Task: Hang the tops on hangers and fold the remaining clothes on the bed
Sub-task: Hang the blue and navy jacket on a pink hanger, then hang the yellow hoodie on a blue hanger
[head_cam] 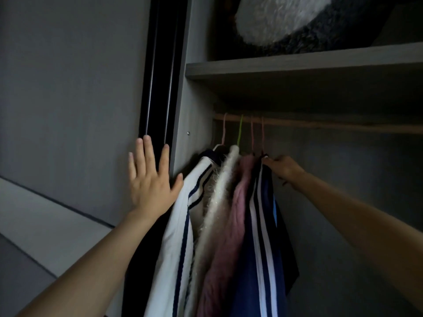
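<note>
Overhead, right grip (283, 168) pinches the navy top (263, 248), hanging long axis downward; left grip (150, 179) splayed wide.

Four tops hang on the wardrobe rail (320, 124) — right hand (282, 167) pinches the navy striped top (263, 236); left hand (151, 179) lies flat, left of the rail.

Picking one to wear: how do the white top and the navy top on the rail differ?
The white top has thin navy stripes; the navy top has broad white stripes. The white top hangs leftmost, the navy top rightmost. Only the navy top is held, by the right hand. Both hang from the rail.
</note>
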The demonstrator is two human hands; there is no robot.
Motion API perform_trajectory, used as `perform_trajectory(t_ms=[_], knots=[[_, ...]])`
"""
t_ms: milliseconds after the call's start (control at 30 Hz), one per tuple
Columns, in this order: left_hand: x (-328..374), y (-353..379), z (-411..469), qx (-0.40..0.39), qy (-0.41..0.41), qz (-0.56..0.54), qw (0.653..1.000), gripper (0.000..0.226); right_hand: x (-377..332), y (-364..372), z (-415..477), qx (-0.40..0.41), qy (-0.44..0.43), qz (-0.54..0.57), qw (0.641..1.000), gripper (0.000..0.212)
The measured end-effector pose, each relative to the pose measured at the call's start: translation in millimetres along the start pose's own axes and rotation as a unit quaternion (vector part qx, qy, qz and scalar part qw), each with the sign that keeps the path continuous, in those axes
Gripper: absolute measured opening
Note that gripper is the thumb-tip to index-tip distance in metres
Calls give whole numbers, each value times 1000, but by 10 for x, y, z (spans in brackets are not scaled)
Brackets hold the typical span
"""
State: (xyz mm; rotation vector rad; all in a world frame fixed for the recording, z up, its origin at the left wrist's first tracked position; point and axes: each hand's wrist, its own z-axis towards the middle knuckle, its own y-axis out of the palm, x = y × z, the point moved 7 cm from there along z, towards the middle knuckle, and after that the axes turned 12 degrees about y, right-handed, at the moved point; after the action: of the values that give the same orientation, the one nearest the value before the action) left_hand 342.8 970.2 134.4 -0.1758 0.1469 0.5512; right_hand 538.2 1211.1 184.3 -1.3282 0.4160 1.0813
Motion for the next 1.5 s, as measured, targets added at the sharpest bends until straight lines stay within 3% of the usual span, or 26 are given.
perform_trajectory(t_ms=[167, 300, 433, 533, 633, 767, 933, 1067, 1167, 1333, 1500], knots=[[424, -159, -86, -4, -2, -73, 997, 60, 405, -392, -198, 64, -15, -87, 994, 38], [1098, -258, 17, 6, 60, -149, 987, 53, 998, -735, -356, 109, 64, -177, 976, 50], [1665, -314, 171, 5, 103, -211, 972, 51, 1432, -1290, -623, 196, 91, -265, 940, 46], [2077, -379, 188, 15, 128, -257, 958, 47, 1602, -1810, -972, 274, 104, -366, 883, 43], [2513, -420, 159, 16, 163, -300, 940, 46, 1706, -2352, -1338, 352, 124, -482, 793, 43], [2922, -345, 106, -25, 178, -341, 923, 47, 1921, -2842, -1693, 358, 191, -580, 707, 41], [3172, -171, 27, -73, 169, -376, 908, 50, 2192, -3095, -1888, 287, 266, -630, 671, 45], [3197, -104, -33, -74, 161, -388, 904, 50, 2105, -3101, -1863, 270, 236, -689, 629, 35], [3165, -54, -29, -75, 149, -397, 903, 49, 1941, -3142, -1874, 301, 222, -678, 633, 34], [3122, -22, -53, -86, 135, -405, 900, 51, 1787, -3247, -1926, 366, 213, -594, 683, 31], [3056, -59, -54, -83, 126, -413, 898, 51, 1823, -3164, -1873, 366, 197, -575, 705, 31]])
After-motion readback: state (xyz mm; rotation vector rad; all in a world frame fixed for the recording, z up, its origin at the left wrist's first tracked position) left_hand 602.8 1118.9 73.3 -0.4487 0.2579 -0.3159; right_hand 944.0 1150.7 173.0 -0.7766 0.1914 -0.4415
